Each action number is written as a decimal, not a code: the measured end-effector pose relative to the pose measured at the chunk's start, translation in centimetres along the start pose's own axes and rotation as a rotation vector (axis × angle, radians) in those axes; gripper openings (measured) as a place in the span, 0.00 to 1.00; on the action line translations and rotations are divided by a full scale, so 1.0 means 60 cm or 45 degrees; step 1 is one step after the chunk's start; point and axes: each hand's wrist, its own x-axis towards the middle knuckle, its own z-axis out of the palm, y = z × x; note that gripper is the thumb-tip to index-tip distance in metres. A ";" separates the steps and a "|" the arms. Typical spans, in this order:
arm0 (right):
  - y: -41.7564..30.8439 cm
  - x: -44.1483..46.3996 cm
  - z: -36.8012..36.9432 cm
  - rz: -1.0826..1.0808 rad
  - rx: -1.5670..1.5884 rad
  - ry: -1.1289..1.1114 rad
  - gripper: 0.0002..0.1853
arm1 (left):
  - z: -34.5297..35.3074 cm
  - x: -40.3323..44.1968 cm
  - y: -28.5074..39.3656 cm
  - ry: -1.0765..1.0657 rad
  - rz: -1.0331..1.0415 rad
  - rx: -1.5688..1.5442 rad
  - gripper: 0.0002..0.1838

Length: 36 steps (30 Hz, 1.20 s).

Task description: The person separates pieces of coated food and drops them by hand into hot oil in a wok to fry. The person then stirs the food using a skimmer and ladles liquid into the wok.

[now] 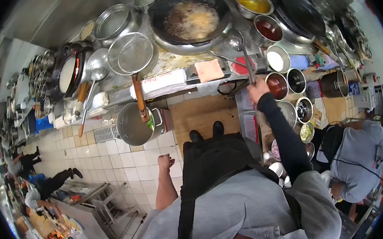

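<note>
My right hand (pixel 258 90) is closed round the handle of a metal ladle (pixel 235 40), whose bowl rests near the stove's edge, right of a big black wok (pixel 159 21) with bubbling contents. Seasoning bowls stand beside that hand, among them a bowl of red sauce (pixel 277 86) and a white-filled bowl (pixel 278 59). My left hand (pixel 166 161) hangs over the tiled floor with its fingers curled; whether anything is in them is too small to tell. A folded orange cloth (pixel 209 70) lies on the counter edge.
A large pot (pixel 134 124) stands below the counter, under a strainer (pixel 130 53) with a wooden handle. Flames show at a wok (pixel 67 74) on the left. A co-worker (pixel 357 156) bends at the right; other people are at the far left.
</note>
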 end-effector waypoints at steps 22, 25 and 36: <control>-0.227 -0.166 0.366 0.145 1.446 -1.033 0.15 | -0.158 0.023 -0.153 0.065 -0.275 -0.390 0.11; -0.330 -0.087 0.552 0.006 1.144 -0.815 0.08 | -0.135 -0.001 -0.101 0.280 -0.210 -0.590 0.09; -0.614 0.393 0.961 -0.545 -0.317 0.091 0.18 | -0.118 -0.103 -0.155 0.569 -0.294 -0.857 0.09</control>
